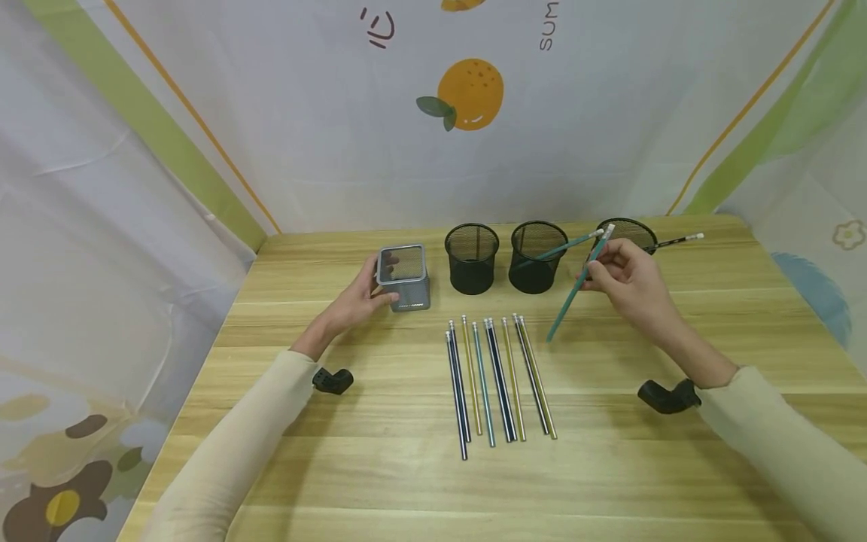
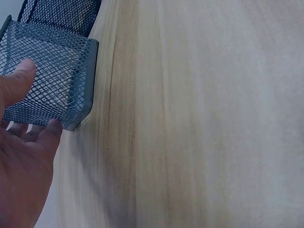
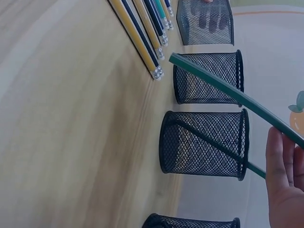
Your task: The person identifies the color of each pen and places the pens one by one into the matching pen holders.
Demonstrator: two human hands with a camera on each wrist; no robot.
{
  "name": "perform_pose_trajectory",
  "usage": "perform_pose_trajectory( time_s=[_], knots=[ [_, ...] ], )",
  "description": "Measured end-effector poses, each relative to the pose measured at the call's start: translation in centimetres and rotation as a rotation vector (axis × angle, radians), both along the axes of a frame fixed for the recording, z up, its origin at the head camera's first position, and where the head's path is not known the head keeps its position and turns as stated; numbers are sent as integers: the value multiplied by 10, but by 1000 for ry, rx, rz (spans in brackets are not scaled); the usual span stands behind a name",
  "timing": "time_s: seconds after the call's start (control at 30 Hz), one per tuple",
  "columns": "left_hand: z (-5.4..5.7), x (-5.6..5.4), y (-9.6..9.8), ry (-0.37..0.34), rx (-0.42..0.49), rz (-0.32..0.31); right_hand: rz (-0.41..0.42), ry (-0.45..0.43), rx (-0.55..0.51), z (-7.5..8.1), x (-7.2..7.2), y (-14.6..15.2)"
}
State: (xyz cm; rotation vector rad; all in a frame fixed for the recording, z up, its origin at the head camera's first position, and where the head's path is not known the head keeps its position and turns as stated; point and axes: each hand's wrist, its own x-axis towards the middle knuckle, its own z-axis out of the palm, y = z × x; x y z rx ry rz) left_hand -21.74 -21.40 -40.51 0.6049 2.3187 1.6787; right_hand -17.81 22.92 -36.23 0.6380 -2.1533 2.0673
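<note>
My left hand (image 1: 354,302) grips the grey square mesh pen holder (image 1: 410,295) at its left side, thumb on the front face and fingers around the far side; in the left wrist view the thumb lies on the mesh wall (image 2: 47,80). Raised over the table, my right hand (image 1: 635,280) pinches a green pencil (image 1: 567,307) near its white eraser end, its other end slanting down to the left. Behind that pencil, another green pencil (image 1: 564,247) leans in a round black mesh cup (image 1: 531,275). My right hand partly hides a second round cup (image 1: 630,232), which holds a black pencil (image 1: 677,242).
Another round black mesh cup (image 1: 472,277) stands between the square holder and the middle cup. In front of the cups lies a row of several pencils (image 1: 484,391), dark, yellow and green, erasers toward the back. A printed cloth (image 1: 576,150) hangs behind the wooden table (image 1: 379,452).
</note>
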Motion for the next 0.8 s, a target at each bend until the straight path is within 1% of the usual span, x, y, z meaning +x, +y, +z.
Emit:
perform_pose_trajectory(
  time_s=[0.13, 0.23, 0.37, 0.4, 0.6, 0.8],
  knots=[
    [0, 0, 0, -9, -3, 8, -42, 57, 42, 4, -4, -3],
    [-1, 0, 0, -9, -14, 17, -52, 98, 26, 7, -7, -6],
    [-1, -1, 0, -5, -29, 20, -52, 135, -21, 13, -10, -9],
    [-1, -1, 0, -7, -30, 22, -59, 146, -16, 15, -10, -10],
    [-1, 0, -1, -12, -33, 23, -70, 182, -37, 28, -15, -15],
    [-1, 0, -1, -14, -32, 24, -96, 184, -33, 41, -18, -18]
  ],
)
